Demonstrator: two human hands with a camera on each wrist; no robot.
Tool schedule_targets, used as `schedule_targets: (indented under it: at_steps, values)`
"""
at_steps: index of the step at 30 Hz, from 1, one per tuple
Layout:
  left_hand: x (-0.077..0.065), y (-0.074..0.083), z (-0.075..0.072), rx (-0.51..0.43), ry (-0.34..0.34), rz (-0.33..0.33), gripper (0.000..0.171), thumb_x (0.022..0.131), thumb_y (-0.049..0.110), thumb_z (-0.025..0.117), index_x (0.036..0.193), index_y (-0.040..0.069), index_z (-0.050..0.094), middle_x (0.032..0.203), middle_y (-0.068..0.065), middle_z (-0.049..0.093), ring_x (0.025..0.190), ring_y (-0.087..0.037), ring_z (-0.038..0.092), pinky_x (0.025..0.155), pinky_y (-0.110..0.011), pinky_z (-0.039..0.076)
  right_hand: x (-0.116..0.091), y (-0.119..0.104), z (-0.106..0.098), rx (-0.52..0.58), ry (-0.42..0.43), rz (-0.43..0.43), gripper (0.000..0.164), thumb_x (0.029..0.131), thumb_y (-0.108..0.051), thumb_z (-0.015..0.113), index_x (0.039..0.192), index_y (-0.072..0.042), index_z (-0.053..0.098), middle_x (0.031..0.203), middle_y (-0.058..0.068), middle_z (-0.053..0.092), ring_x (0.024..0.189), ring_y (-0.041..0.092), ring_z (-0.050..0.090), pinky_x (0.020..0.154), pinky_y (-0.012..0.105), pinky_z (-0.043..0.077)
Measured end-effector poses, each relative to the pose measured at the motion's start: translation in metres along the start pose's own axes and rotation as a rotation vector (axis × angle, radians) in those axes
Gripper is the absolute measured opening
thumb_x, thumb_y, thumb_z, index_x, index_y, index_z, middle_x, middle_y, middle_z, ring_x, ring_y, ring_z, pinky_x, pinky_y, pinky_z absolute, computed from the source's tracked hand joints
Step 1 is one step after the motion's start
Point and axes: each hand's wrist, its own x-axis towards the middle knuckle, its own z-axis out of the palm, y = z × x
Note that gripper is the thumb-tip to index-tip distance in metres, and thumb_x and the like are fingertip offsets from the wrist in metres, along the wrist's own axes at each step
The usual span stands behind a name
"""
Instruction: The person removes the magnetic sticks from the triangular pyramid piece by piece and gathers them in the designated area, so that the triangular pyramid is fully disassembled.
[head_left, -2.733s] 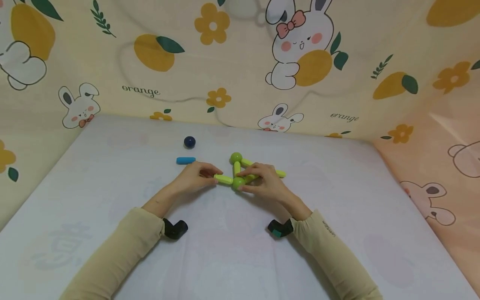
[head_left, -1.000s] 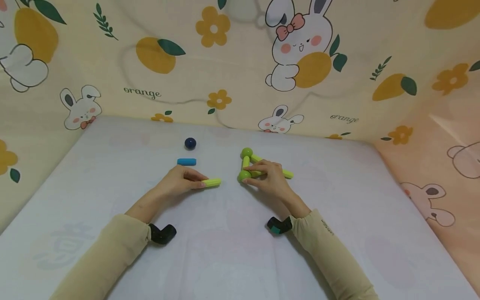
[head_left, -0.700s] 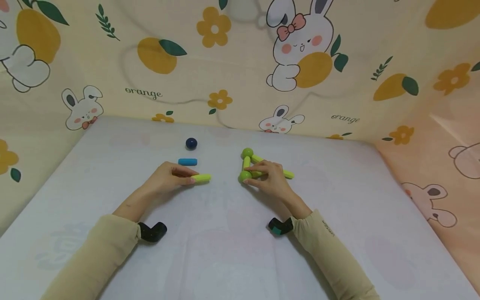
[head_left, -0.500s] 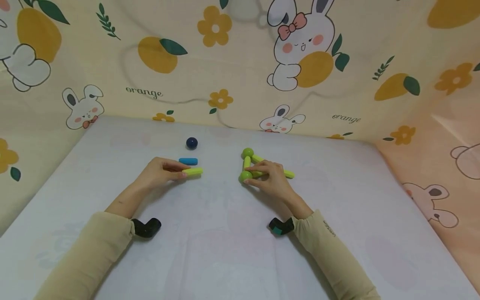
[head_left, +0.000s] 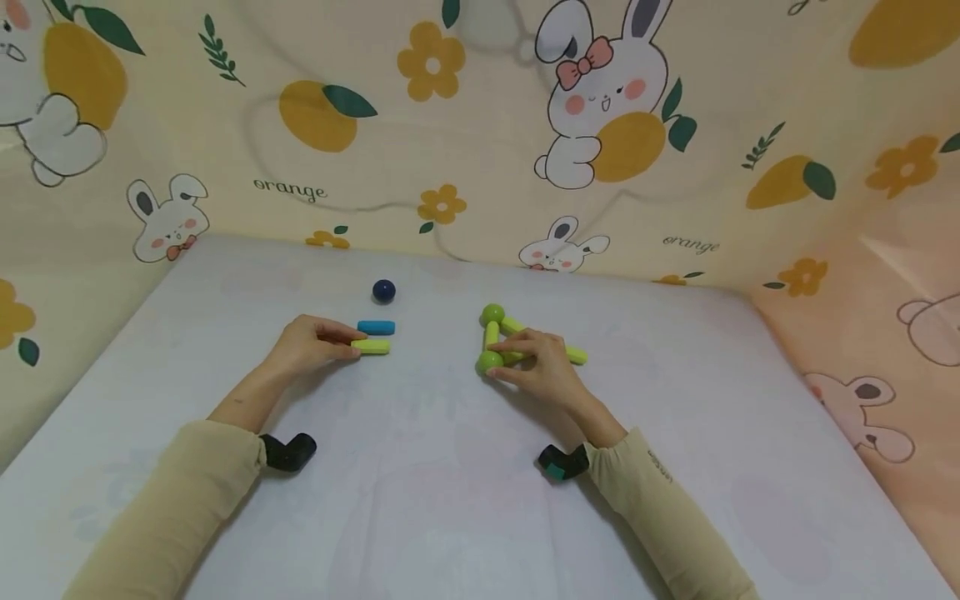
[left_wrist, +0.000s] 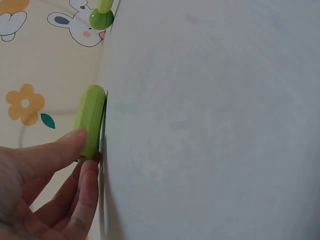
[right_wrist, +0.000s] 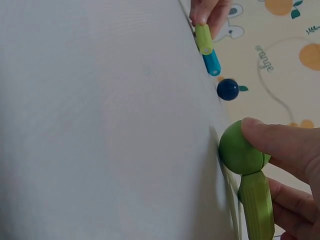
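My left hand [head_left: 306, 343] pinches one end of a short yellow-green rod [head_left: 375, 347] between thumb and fingers. The rod lies just in front of a blue rod [head_left: 377, 327], roughly parallel to it. In the left wrist view the thumb presses along the near end of the yellow-green rod [left_wrist: 91, 117]. My right hand [head_left: 547, 367] grips the near green ball [head_left: 489, 362] of a joined frame, thumb on the ball in the right wrist view. A yellow-green rod [head_left: 492, 335] links it to a far green ball [head_left: 492, 314]. Fingers partly cover the frame's other rods.
A dark blue ball [head_left: 384, 291] sits behind the blue rod. The white table [head_left: 450, 500] meets a patterned cloth backdrop [head_left: 480, 150] at the back, and the cloth also rises at the sides. Black devices [head_left: 291, 452] sit at both wrists.
My left hand has drawn the yellow-green rod leftward from the near green ball to beside the blue rod. My right hand and the frame have shifted slightly right.
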Motion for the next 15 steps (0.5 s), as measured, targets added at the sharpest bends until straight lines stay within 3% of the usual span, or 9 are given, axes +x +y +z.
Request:
schedule_targets:
  at_steps: [8, 15]
  values:
    - [0.001, 0.004, 0.005, 0.027, 0.043, 0.029, 0.03, 0.084, 0.007, 0.07, 0.114, 0.001, 0.069, 0.112, -0.019, 0.065, 0.095, -0.025, 0.055, 0.079, -0.029, 0.043, -0.005, -0.005, 0.002, 0.01, -0.039, -0.014, 0.034, 0.075, -0.023, 0.082, 0.107, -0.015, 0.075, 0.1, 0.003, 0.07, 0.101, 0.021, 0.06, 0.099, 0.047, 0.029]
    - [-0.006, 0.008, 0.003, 0.06, 0.085, 0.04, 0.032, 0.084, 0.011, 0.07, 0.114, 0.001, 0.068, 0.114, -0.019, 0.065, 0.097, -0.028, 0.058, 0.078, -0.03, 0.046, -0.006, -0.012, 0.004, -0.005, -0.081, -0.076, 0.034, 0.074, -0.023, 0.083, 0.106, -0.015, 0.075, 0.1, 0.003, 0.07, 0.1, 0.021, 0.06, 0.099, 0.047, 0.031]
